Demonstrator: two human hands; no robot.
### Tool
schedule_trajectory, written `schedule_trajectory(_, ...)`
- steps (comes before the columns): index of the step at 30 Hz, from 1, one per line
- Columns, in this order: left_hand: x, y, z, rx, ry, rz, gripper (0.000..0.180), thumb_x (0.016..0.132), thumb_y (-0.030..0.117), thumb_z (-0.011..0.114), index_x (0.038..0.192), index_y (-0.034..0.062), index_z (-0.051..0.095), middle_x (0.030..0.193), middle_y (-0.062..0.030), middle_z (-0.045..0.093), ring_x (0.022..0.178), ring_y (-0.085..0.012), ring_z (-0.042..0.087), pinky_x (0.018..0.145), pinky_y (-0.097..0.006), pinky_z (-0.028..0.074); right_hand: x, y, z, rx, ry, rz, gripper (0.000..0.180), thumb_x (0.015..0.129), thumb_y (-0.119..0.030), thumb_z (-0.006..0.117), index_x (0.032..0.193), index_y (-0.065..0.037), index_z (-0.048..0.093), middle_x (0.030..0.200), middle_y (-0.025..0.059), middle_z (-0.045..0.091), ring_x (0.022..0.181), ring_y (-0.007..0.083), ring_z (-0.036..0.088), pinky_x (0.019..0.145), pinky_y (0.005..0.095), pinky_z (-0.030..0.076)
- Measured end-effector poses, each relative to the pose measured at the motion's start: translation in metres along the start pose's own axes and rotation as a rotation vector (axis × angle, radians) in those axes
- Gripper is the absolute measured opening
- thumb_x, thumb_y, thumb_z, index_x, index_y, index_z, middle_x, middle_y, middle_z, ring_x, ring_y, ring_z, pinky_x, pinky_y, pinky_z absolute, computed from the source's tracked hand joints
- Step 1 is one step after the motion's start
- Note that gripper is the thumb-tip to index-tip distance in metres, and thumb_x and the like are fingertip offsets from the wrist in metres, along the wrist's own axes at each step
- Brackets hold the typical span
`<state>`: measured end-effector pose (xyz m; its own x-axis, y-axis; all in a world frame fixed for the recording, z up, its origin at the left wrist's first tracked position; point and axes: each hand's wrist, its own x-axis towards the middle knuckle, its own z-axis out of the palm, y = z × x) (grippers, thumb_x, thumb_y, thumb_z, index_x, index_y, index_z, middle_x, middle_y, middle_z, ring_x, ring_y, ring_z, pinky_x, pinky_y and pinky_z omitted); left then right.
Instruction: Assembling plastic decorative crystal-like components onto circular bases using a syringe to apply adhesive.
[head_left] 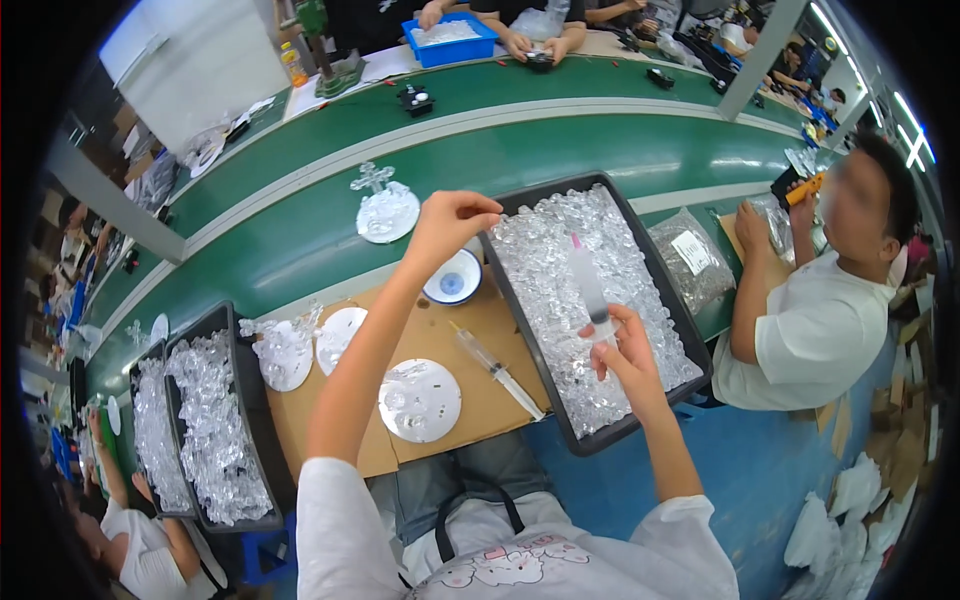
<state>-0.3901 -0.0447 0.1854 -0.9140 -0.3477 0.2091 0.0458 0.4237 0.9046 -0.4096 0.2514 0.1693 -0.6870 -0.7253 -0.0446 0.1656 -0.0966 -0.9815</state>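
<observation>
The right hand (pixel 630 362) is closed around the rear of a syringe (pixel 588 282), whose pink tip is directed away from the wearer; the syringe is held above a black tray (pixel 592 440) filled with clear pieces (pixel 545 240). The fingertips of the left hand (pixel 448 225) are pinched together near the tray's far left corner; whether anything small is gripped, or the rim touched, cannot be told.

On the cardboard (pixel 490 415) between the hands, a second syringe (pixel 495 370) with a yellow tip is laid. A bowl (pixel 453 277) is noted just nearer the wearer than the left hand, and a white disc (pixel 421 401) bearing clear parts is placed nearer still. On the green counter (pixel 545 140), left of the left hand, another disc (pixel 388 213) is topped by a clear cross (pixel 372 177). Right of both hands, a filled bag (pixel 690 262) is set beside the tray.
</observation>
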Motion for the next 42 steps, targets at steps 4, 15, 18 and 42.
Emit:
schedule_trajectory(4,-0.081,0.038,-0.019,-0.287,0.139,-0.132,0.019,0.075,0.006,0.067,0.093,-0.0014,0.066,0.087,-0.0067,0.066,0.081,-0.0115,0.06,0.074,-0.023,0.046,0.028,-0.021,0.033,-0.029,-0.083,0.027,0.045,0.08,-0.004,0.058,0.119,-0.005,0.036,0.101,0.0092,0.055,0.057,0.004,0.044,0.046,0.0169,0.036)
schedule_trajectory(15,-0.215,0.017,-0.059,-0.766,0.458,-0.108,0.024,0.074,-0.009,0.063,0.098,-0.0027,0.06,0.091,-0.0102,0.064,0.088,-0.0162,0.061,0.079,-0.027,0.049,0.059,-0.011,0.176,0.054,-0.363,0.244,0.049,0.076,-0.007,0.067,0.116,-0.004,0.039,0.091,0.0097,0.061,0.053,0.0025,0.045,0.041,0.0145,0.029)
schedule_trajectory(18,-0.234,0.011,-0.062,-0.749,0.508,-0.097,0.023,0.075,-0.008,0.062,0.097,-0.002,0.059,0.09,-0.0098,0.064,0.088,-0.0159,0.061,0.079,-0.027,0.049,0.054,-0.004,0.203,0.027,-0.393,0.291,0.053,0.074,-0.004,0.068,0.117,-0.004,0.037,0.089,0.0107,0.062,0.054,0.0028,0.045,0.041,0.0145,0.029)
schedule_trajectory(42,-0.258,-0.123,-0.174,0.519,1.0,-0.246,0.021,0.073,0.01,0.068,0.089,-0.0015,0.061,0.082,-0.0134,0.057,0.078,-0.0297,0.058,0.07,-0.035,0.044,-0.043,0.026,0.248,0.059,-0.146,0.088,0.057,0.073,0.003,0.064,0.12,-0.007,0.032,0.088,0.0112,0.058,0.053,0.0038,0.045,0.039,0.0149,0.03)
